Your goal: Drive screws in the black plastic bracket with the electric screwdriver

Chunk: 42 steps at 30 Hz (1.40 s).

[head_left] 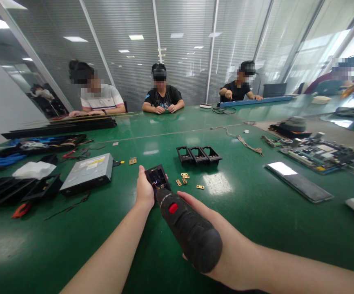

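My right hand [222, 245] is wrapped round a black electric screwdriver [185, 226] with a red button, its tip pointed into a small black socket housing [156, 177]. My left hand [144, 190] grips that housing from its left side, steadying it on the green table [241, 212]. Several small brass contact pieces [184, 179] lie just right of the housing. A row of three more black housings [199, 154] sits a little farther back.
A grey optical drive [87, 172] lies to the left, with black plastic parts [17, 188], white cloth and blue cables beyond. A circuit board [320, 153] and a dark flat panel [299, 181] lie to the right. Several people sit along the far edge.
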Each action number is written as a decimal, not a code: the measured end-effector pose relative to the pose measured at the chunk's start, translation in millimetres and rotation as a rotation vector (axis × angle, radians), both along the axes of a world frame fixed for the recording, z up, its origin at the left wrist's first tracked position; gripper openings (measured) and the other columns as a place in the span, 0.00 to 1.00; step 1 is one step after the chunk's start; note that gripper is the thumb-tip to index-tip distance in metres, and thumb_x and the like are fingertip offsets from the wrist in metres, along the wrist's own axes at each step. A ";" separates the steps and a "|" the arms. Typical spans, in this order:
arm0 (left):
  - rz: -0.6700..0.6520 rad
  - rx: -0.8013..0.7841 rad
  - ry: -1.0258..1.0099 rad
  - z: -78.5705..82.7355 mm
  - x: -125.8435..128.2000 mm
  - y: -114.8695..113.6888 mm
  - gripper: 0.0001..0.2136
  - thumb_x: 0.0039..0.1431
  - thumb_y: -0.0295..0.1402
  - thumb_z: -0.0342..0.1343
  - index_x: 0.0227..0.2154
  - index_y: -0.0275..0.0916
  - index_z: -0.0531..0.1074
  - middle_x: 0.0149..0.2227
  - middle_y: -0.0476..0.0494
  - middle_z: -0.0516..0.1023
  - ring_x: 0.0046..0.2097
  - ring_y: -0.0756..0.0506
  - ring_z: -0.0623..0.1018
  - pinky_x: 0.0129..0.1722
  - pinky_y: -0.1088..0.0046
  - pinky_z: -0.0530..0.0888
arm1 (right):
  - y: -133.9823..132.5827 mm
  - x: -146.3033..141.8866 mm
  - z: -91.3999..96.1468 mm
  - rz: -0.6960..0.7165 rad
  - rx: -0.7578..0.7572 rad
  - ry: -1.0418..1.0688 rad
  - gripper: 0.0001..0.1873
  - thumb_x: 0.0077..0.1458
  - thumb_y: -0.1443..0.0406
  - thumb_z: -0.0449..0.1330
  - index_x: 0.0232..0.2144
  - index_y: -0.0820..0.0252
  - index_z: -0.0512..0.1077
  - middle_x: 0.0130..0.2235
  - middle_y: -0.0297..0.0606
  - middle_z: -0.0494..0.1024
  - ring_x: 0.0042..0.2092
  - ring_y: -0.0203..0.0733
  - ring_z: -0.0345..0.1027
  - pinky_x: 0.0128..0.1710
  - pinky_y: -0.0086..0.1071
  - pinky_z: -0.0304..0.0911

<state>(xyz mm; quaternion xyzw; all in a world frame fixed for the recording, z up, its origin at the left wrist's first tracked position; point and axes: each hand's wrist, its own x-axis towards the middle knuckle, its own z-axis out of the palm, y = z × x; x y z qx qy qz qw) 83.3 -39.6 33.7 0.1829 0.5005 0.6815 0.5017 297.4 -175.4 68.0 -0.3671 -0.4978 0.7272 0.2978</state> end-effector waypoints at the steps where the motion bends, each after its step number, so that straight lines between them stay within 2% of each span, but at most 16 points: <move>1: -0.002 -0.003 0.007 0.8 0.2 -0.3 0.28 0.79 0.53 0.44 0.34 0.37 0.79 0.28 0.33 0.85 0.42 0.31 0.91 0.39 0.57 0.87 | 0.0 0.1 -0.7 -0.004 0.007 -0.001 0.65 0.51 0.61 0.79 0.82 0.36 0.51 0.52 0.38 0.83 0.42 0.49 0.80 0.43 0.41 0.77; 4: -0.007 -0.011 0.009 2.6 0.8 -0.8 0.29 0.79 0.53 0.43 0.34 0.37 0.79 0.27 0.33 0.85 0.41 0.31 0.91 0.38 0.57 0.87 | -0.1 0.2 0.0 -0.013 0.009 0.018 0.65 0.48 0.65 0.80 0.81 0.36 0.55 0.52 0.37 0.83 0.43 0.49 0.79 0.45 0.41 0.77; 9: -0.004 0.000 -0.012 3.4 1.4 -1.4 0.28 0.79 0.53 0.44 0.36 0.38 0.80 0.26 0.36 0.85 0.40 0.32 0.91 0.38 0.58 0.87 | -0.3 -2.2 2.7 -0.022 -0.041 0.061 0.60 0.53 0.65 0.76 0.80 0.36 0.55 0.47 0.36 0.83 0.38 0.46 0.79 0.39 0.37 0.76; 12: -0.012 -0.001 0.003 3.5 1.7 -1.5 0.29 0.80 0.53 0.42 0.34 0.38 0.79 0.25 0.36 0.83 0.41 0.32 0.91 0.38 0.59 0.87 | 0.1 -3.5 3.1 -0.027 -0.066 0.074 0.61 0.52 0.66 0.76 0.81 0.36 0.55 0.45 0.35 0.82 0.37 0.45 0.78 0.38 0.36 0.74; 19: -0.015 0.016 -0.008 0.8 0.2 0.0 0.30 0.79 0.54 0.43 0.34 0.36 0.79 0.26 0.36 0.84 0.39 0.33 0.91 0.38 0.60 0.87 | 0.3 -1.7 2.5 0.000 -0.103 0.075 0.65 0.50 0.67 0.77 0.81 0.35 0.51 0.50 0.37 0.82 0.41 0.47 0.78 0.42 0.38 0.76; 24: -0.025 0.012 -0.015 2.2 0.1 -0.3 0.31 0.80 0.54 0.41 0.32 0.37 0.79 0.24 0.36 0.83 0.37 0.35 0.91 0.36 0.63 0.86 | 1.3 -3.6 3.7 -0.018 -0.140 0.121 0.64 0.49 0.68 0.75 0.81 0.35 0.53 0.48 0.36 0.80 0.38 0.44 0.74 0.39 0.36 0.73; 28: -0.021 0.005 -0.020 1.9 -0.1 -0.3 0.31 0.79 0.55 0.42 0.34 0.36 0.79 0.26 0.35 0.84 0.38 0.34 0.91 0.36 0.61 0.87 | 1.7 -4.4 6.3 -0.014 -0.091 0.093 0.61 0.49 0.69 0.72 0.80 0.34 0.55 0.49 0.37 0.80 0.38 0.43 0.73 0.38 0.36 0.71; 31: -0.016 0.003 -0.031 0.9 -0.4 0.2 0.31 0.78 0.56 0.45 0.36 0.35 0.80 0.28 0.33 0.86 0.39 0.33 0.91 0.37 0.60 0.87 | 0.8 -3.1 8.1 0.006 -0.020 0.052 0.65 0.45 0.71 0.74 0.80 0.35 0.55 0.51 0.38 0.80 0.39 0.45 0.73 0.40 0.38 0.71; 34: -0.009 0.007 -0.034 0.9 -0.2 0.2 0.30 0.77 0.56 0.46 0.36 0.35 0.80 0.29 0.34 0.86 0.39 0.33 0.91 0.37 0.60 0.87 | 0.6 -1.8 10.6 0.027 0.017 0.016 0.65 0.46 0.71 0.73 0.81 0.37 0.53 0.53 0.39 0.80 0.41 0.47 0.75 0.42 0.40 0.72; 37: -0.006 0.005 -0.026 2.2 0.5 -0.4 0.30 0.79 0.54 0.43 0.34 0.36 0.79 0.27 0.35 0.85 0.38 0.34 0.91 0.38 0.61 0.87 | 1.5 -1.1 12.2 0.025 0.066 -0.001 0.61 0.50 0.69 0.71 0.81 0.40 0.53 0.53 0.40 0.80 0.45 0.49 0.77 0.48 0.42 0.74; 39: -0.006 0.011 -0.015 3.3 0.9 -0.9 0.30 0.80 0.53 0.42 0.33 0.37 0.78 0.26 0.36 0.84 0.38 0.35 0.91 0.38 0.63 0.87 | 1.9 -0.9 10.8 0.021 0.111 -0.011 0.62 0.49 0.70 0.72 0.81 0.40 0.54 0.54 0.40 0.81 0.47 0.50 0.78 0.50 0.43 0.74; 42: -0.002 0.010 -0.018 4.5 1.3 -1.6 0.30 0.80 0.53 0.43 0.34 0.37 0.79 0.25 0.36 0.84 0.37 0.35 0.91 0.36 0.63 0.87 | 1.2 -0.8 4.6 0.026 0.094 0.001 0.66 0.47 0.70 0.75 0.82 0.38 0.53 0.53 0.39 0.82 0.44 0.49 0.79 0.46 0.42 0.75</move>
